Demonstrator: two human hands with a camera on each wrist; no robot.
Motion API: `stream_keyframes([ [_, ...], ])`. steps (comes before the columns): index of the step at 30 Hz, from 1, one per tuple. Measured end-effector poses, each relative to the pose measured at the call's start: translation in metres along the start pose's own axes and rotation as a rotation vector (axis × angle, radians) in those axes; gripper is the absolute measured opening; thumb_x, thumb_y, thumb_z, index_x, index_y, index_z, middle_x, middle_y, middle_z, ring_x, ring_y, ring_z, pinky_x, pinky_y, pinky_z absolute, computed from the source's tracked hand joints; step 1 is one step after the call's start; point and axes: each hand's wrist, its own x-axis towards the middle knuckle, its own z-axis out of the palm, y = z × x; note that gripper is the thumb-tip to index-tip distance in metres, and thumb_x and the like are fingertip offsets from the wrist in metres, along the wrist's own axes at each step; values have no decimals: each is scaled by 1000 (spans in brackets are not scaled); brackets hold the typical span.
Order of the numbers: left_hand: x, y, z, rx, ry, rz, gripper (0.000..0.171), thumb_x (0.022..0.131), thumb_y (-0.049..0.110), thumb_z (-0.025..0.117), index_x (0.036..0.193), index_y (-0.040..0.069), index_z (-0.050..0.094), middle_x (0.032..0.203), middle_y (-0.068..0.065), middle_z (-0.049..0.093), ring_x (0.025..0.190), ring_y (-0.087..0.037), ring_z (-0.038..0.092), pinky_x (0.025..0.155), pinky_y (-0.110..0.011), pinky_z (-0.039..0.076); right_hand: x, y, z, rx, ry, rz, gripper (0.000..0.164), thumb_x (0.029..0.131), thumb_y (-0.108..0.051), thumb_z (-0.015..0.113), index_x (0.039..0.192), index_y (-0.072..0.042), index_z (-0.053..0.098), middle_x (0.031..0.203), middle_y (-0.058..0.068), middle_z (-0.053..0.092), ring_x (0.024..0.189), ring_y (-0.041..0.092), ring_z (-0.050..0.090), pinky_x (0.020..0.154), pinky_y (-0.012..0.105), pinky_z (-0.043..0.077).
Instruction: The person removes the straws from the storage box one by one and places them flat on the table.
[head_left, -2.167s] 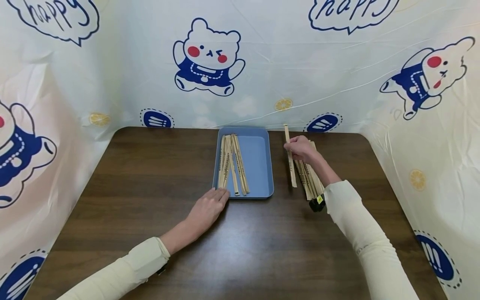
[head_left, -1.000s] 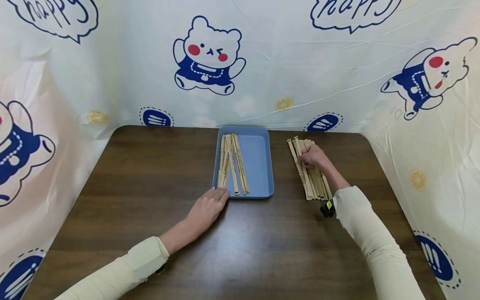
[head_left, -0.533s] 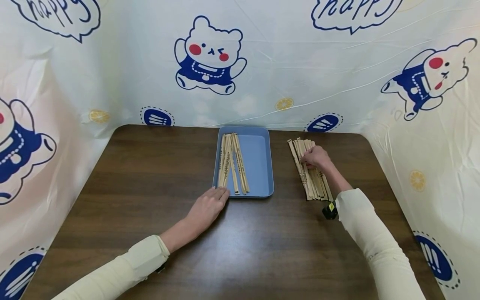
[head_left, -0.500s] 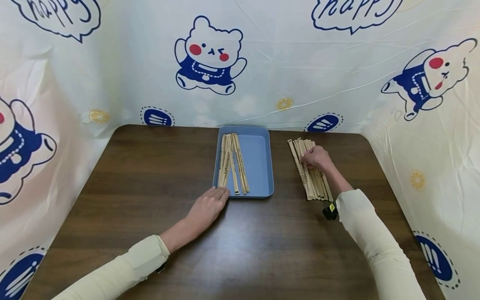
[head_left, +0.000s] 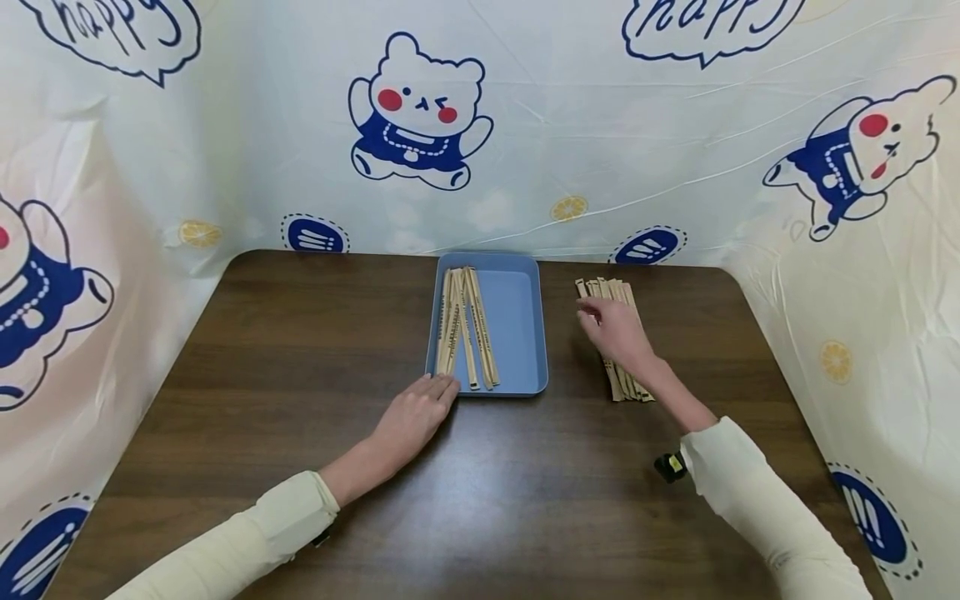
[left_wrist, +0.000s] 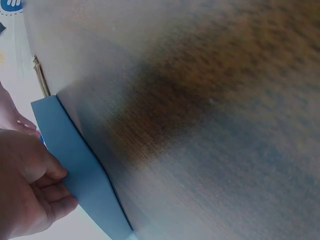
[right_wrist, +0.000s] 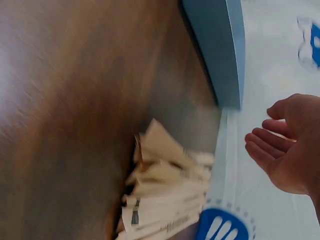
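My left hand (head_left: 415, 414) rests against the near left corner of a shallow blue tray (head_left: 517, 333); in the left wrist view its fingertips (left_wrist: 64, 204) touch the tray's outer wall. Inside the tray, several long paper-wrapped chopsticks (head_left: 483, 337) lie side by side in its left half. My right hand (head_left: 618, 332) is over a second pile of paper-wrapped chopsticks (head_left: 618, 379), right of the tray, and covers the pile's middle. Seen from the right wrist, this hand (right_wrist: 290, 145) has its fingers apart and nothing between them, with the pile's ends (right_wrist: 165, 200) lying below it.
A brown wooden table (head_left: 480, 500) carries both piles, with a strip of tabletop between the tray and the right pile. A printed cloth with bear figures (head_left: 416, 117) hangs behind the table and along both sides.
The right hand first holds one wrapped chopstick packet left of the pile, then has it on the pile's left side. Now the hand has come off and shifted left. The left hand stays put.
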Motion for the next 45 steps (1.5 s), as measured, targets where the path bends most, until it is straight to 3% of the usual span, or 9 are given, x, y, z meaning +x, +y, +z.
stream_keyframes([
  [3,0,0,0,5,-2,0,36,79,-6,66,115,-4,60,115,-18,60,108,-29,56,93,-42,43,-12,-16,8,-21,-18,-75,34,93,-22,54,121,-5,59,115,12,61,71,22,59,76,38,50],
  [5,0,-1,0,8,-4,-2,35,80,-5,66,114,-4,60,114,-17,60,108,-29,55,93,-42,43,-20,-25,16,-20,-35,-119,36,94,-24,52,124,-6,57,120,11,59,85,23,61,85,39,48],
  [8,0,0,0,6,-5,-5,35,80,-5,66,115,-3,60,114,-17,60,108,-28,55,93,-42,43,-31,-34,28,-32,-34,-230,36,94,-23,52,126,-6,55,123,11,57,111,24,54,93,39,43],
  [15,1,0,0,18,-15,-2,37,80,-5,66,116,-3,60,116,-17,59,110,-28,55,94,-42,43,-56,-42,53,-99,70,-514,35,88,-14,61,120,2,59,120,17,58,111,26,54,90,38,46],
  [21,0,0,0,30,-18,-7,38,80,-5,66,118,-3,59,117,-17,59,110,-28,55,95,-41,42,-68,-43,64,-188,60,-670,37,85,-12,64,118,3,60,119,18,57,113,25,53,92,39,45],
  [27,0,0,0,34,-18,-4,38,80,-6,66,117,-3,59,116,-17,59,110,-28,55,95,-41,42,-75,-42,67,-209,65,-743,31,92,-10,53,119,5,59,120,18,57,114,26,52,94,38,42],
  [33,0,0,0,27,-2,-3,38,78,-6,67,116,-4,60,115,-17,60,108,-28,56,94,-42,43,-82,-41,70,-310,72,-786,31,97,-5,41,121,7,55,122,21,55,116,29,50,96,41,40],
  [41,0,0,1,27,1,4,38,78,-6,68,115,-3,61,115,-17,60,108,-28,56,93,-41,43,-86,-37,75,-401,87,-821,46,101,-3,13,125,8,51,126,23,51,121,30,45,100,40,36],
  [45,0,0,2,28,1,6,38,79,-6,67,115,-3,60,115,-17,60,108,-28,56,94,-41,43,-86,-34,77,-403,88,-822,47,101,-5,12,126,7,51,128,21,50,122,28,44,101,39,35],
])
